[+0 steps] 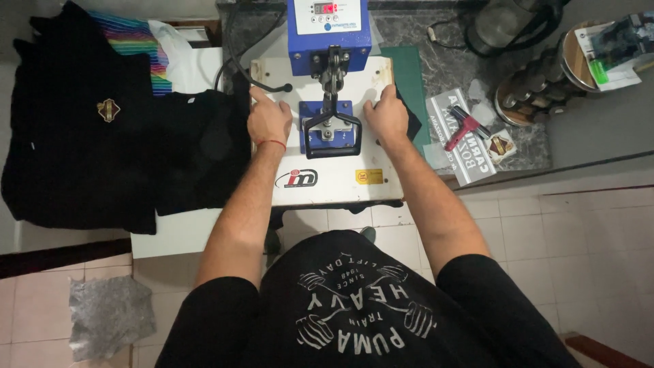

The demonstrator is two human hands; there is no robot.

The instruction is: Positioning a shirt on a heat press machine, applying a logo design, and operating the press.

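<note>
1. Black shirts (82, 129) piled on the left of the desk (170, 235); soft, limp, light by the look of them.
2. Left hand (268, 120) lies flat on the heat press (327, 146) top plate, fingers loose, holding nothing.
3. Press sits mid-desk: likely heavy, rigid, hot; black handle (332, 129) is the place to hold it.
4. Right hand (387, 114) flat on the plate's right side, holding nothing.
5. Red tool (463, 128) lies further right.

Shirt: black short-sleeved cotton T-shirt (361, 320) with a white printed barbell-and-fists graphic on the chest
Left wrist: thin red string bracelet (271, 142)
Arms: bare from the sleeves down
Hands: bare, no gloves
</note>
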